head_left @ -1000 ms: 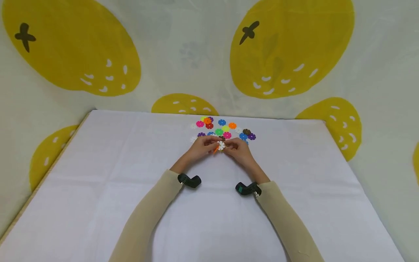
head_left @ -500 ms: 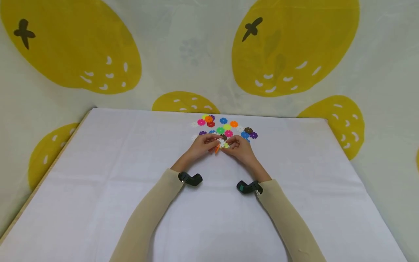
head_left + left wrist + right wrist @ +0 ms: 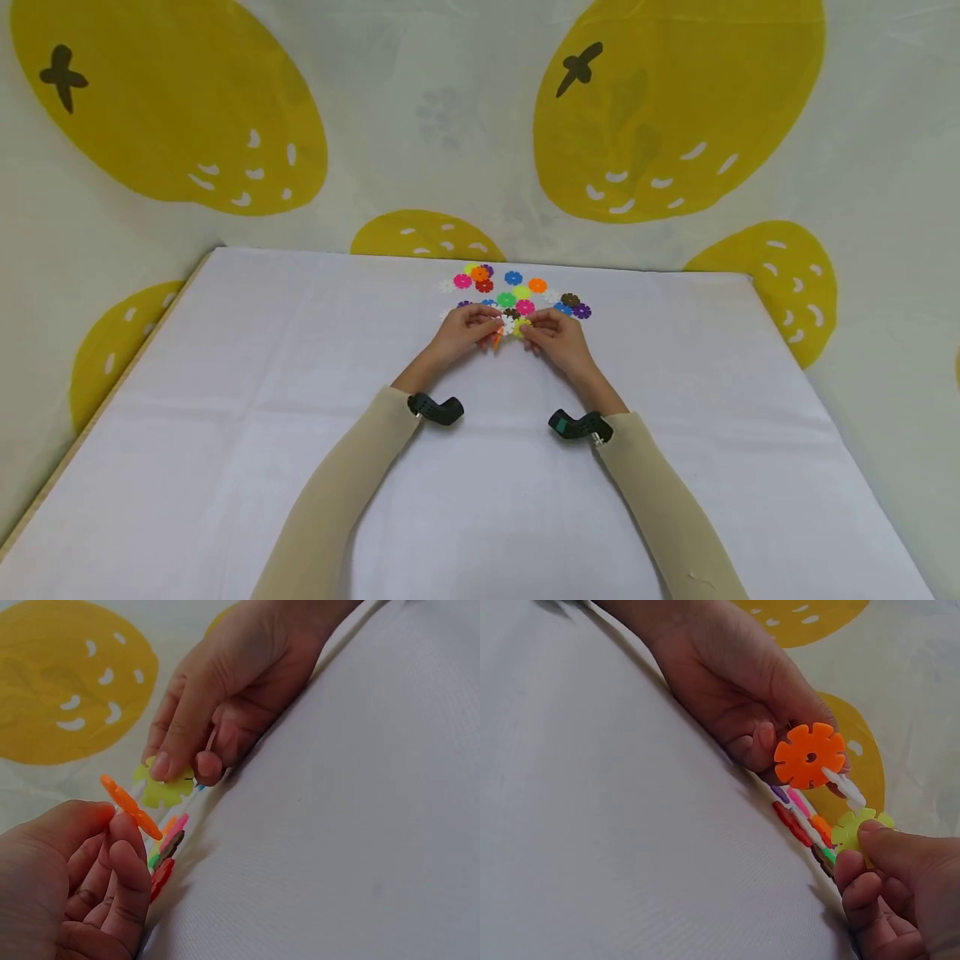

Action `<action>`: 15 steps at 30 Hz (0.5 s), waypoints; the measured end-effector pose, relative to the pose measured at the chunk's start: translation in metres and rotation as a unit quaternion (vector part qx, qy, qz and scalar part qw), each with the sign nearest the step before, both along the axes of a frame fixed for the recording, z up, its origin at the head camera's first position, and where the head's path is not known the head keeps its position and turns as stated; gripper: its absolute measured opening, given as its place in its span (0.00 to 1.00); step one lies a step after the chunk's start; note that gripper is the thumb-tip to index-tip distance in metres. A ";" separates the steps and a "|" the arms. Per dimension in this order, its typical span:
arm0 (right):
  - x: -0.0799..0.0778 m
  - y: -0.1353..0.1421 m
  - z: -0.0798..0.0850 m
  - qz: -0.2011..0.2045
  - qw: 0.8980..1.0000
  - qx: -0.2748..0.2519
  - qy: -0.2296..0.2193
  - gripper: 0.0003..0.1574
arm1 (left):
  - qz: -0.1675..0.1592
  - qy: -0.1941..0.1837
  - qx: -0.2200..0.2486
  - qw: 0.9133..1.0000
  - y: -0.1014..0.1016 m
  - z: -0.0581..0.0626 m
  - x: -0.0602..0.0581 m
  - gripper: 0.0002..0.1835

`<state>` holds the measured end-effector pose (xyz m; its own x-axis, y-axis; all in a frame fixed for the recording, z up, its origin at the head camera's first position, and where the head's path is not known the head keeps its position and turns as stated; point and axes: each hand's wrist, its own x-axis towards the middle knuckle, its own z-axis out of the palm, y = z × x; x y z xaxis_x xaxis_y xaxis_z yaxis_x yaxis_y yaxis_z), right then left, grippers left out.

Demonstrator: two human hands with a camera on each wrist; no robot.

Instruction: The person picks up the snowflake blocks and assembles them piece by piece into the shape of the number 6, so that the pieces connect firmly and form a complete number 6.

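In the head view my left hand [image 3: 463, 332] and right hand [image 3: 561, 337] face each other above the white table. The left one pinches an orange notched building disc [image 3: 810, 755] between thumb and fingers. A white notched disc [image 3: 845, 787] is joined to the orange disc's edge and points toward the right hand. Thumb and fingertips of the right hand grip a yellow-green notched disc [image 3: 166, 792], partly covered by the thumb. The yellow-green disc sits close to the white one; whether they touch or interlock I cannot tell.
Beyond the hands lie loose notched discs of several colours, among them a blue disc [image 3: 513, 277], a green disc [image 3: 506, 299] and a purple disc [image 3: 581, 311]. Some overlap. A patterned cloth wall [image 3: 450, 167] rises behind the table's back edge.
The right hand has shifted slightly to the right, its fingers spread a little farther from the left hand. The yellow-green disc, hardly visible at first, now shows beside the white one.
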<state>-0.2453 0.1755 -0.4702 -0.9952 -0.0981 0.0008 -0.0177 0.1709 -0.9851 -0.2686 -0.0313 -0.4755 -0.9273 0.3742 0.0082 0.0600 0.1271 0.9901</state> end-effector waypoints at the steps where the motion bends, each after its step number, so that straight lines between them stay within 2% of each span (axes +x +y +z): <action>1: 0.000 0.000 0.000 -0.001 1.000 -0.008 0.000 0.17 | 0.001 0.000 0.000 1.000 0.000 0.000 0.000 0.16; 5: 0.000 0.002 -0.002 0.005 1.000 -0.027 0.002 0.18 | 0.004 -0.001 0.001 1.000 0.000 0.000 0.001 0.16; 15: 0.001 0.002 0.001 0.016 0.999 -0.024 0.015 0.18 | -0.007 -0.002 -0.001 1.000 -0.001 0.002 0.000 0.15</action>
<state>-0.2445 0.1779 -0.4692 -0.9911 -0.1283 0.0360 -0.0518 0.1226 -0.9911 -0.2682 -0.0321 -0.4737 -0.9223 0.3864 0.0040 0.0581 0.1284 0.9900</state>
